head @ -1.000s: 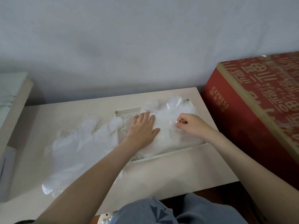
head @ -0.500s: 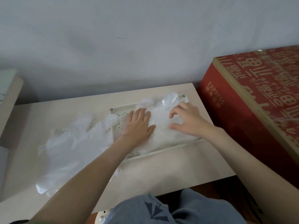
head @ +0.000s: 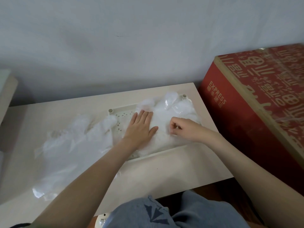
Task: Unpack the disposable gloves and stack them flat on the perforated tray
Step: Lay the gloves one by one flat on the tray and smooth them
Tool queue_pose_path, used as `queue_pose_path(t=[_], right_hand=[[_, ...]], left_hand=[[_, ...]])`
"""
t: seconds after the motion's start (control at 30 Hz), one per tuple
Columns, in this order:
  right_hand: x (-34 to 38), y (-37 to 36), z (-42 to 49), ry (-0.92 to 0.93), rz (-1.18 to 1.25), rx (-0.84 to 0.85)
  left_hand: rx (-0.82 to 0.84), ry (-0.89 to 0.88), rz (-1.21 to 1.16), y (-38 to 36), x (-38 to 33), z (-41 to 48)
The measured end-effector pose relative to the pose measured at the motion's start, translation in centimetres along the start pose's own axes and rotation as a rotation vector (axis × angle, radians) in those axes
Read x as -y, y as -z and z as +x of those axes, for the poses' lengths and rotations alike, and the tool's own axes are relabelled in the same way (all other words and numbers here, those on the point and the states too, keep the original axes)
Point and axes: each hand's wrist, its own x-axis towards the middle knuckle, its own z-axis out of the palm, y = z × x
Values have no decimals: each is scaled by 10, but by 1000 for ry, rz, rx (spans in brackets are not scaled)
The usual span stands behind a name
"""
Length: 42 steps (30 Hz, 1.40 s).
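Note:
A cream perforated tray [head: 122, 115] lies on the pale table, holding a stack of clear disposable gloves [head: 178, 111]. My left hand [head: 141, 127] lies flat, fingers straight, pressing on the left part of that stack. My right hand [head: 185, 129] rests on the stack's right part with fingers curled and thumb against fingertips, apparently pinching the thin plastic. More clear gloves [head: 72, 140] lie loose and crumpled on the table left of the tray.
The table [head: 172, 168] ends at its front edge near my knees [head: 164, 213]. A large red box [head: 256, 112] stands close against the table's right side. A grey wall runs behind. Another pale surface [head: 6, 89] sits at the far left.
My right hand spread over the stack half a second ago, then curled back into a pinch nearer my left hand. The left hand stayed pressed flat on the gloves.

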Motion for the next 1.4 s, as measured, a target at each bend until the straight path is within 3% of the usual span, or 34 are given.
queue_pose_path(t=[0.17,0.37,1.03,1.17,1.27,1.33,1.4], right_hand=[[2,0,-3,44,38,-73],[-7,5,-16,12,129,-273],[-23,33,-47,-100,404,-200],[-24,31,-44,-187,332,-173],[-20,33,-47,-253,119,-136],[-12,38,-47,-214,-21,-170],[-2,41,-40,-101,-149,-306]], left_hand=[[-27,71,4,1,-3,0],[-56,64,16,3,-1,0],[-17,49,-5,-7,2,-1],[-24,40,-24,-5,-1,-2],[-30,18,-14,1,-6,-3],[-62,-7,52,5,-9,-2],[-122,-34,85,8,-12,0]])
